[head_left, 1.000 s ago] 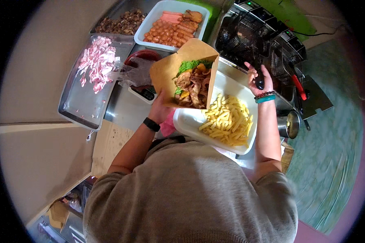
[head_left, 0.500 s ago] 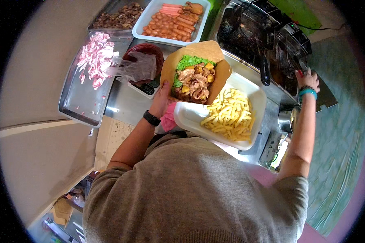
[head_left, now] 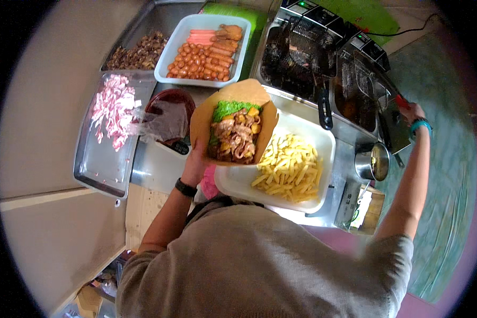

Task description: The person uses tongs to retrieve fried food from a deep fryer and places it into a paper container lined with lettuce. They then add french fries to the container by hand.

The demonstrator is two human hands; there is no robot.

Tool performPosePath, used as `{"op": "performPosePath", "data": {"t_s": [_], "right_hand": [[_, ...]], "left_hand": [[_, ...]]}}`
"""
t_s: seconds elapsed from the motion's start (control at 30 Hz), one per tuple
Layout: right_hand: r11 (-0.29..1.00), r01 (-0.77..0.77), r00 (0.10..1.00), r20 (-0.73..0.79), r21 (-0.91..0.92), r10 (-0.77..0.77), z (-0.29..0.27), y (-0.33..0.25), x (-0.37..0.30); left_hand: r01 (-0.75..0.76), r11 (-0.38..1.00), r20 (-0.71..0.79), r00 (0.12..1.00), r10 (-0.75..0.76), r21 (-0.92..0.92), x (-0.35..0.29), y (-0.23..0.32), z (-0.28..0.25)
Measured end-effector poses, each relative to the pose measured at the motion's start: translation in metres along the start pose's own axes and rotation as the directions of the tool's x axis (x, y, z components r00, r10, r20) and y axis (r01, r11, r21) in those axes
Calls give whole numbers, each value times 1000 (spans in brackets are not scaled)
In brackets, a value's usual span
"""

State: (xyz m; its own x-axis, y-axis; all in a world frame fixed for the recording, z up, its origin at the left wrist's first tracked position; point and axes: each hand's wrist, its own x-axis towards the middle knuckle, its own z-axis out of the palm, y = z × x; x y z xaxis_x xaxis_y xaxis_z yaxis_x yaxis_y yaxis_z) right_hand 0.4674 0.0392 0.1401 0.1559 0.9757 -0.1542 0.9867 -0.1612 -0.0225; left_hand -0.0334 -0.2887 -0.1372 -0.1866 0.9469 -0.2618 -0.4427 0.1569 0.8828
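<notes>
My left hand [head_left: 195, 163] grips the lower left side of an open brown paper takeaway box [head_left: 266, 130], its thumb and fingers pressed on the wall. Inside lie green lettuce [head_left: 237, 108] and glossy sliced meat [head_left: 233, 135] with yellow chunks. The box hangs tilted over the left end of a white tub [head_left: 328, 159] of pale cut fries [head_left: 297, 175]. Far to the right, my right arm stretches past the fryer. My right hand [head_left: 412, 112] is closed around a small red object [head_left: 402, 101], whose kind I cannot make out.
A fryer [head_left: 302, 95] with black-handled baskets stands at the back right. Beside it is a steel pot [head_left: 373, 161]. A pale blue tub [head_left: 164, 69] holds sausages; a metal tray [head_left: 103, 172] holds raw sliced meat. A plastic bag [head_left: 167, 124] lies over a dark red bowl [head_left: 183, 100].
The view has shifted, so most of the counter sits lower and further left. My right hand has moved outward, away from the fryer's edge, with the red object. My left hand still holds the box.
</notes>
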Motion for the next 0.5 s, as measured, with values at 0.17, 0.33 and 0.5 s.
{"op": "performPosePath", "data": {"t_s": [0.17,0.33,0.5], "right_hand": [[854,507,821,-238,-114,-519,-48,-11,-57],[683,583,796,140,-439,-589,-33,-101,-42],[620,606,791,292,-499,-538,-24,-152,2]], "left_hand": [[-29,909,-24,999,43,417,-9,17,8],[87,995,-76,994,-83,51,-13,32,19],[104,968,-103,991,-82,230,-19,39,24]]}}
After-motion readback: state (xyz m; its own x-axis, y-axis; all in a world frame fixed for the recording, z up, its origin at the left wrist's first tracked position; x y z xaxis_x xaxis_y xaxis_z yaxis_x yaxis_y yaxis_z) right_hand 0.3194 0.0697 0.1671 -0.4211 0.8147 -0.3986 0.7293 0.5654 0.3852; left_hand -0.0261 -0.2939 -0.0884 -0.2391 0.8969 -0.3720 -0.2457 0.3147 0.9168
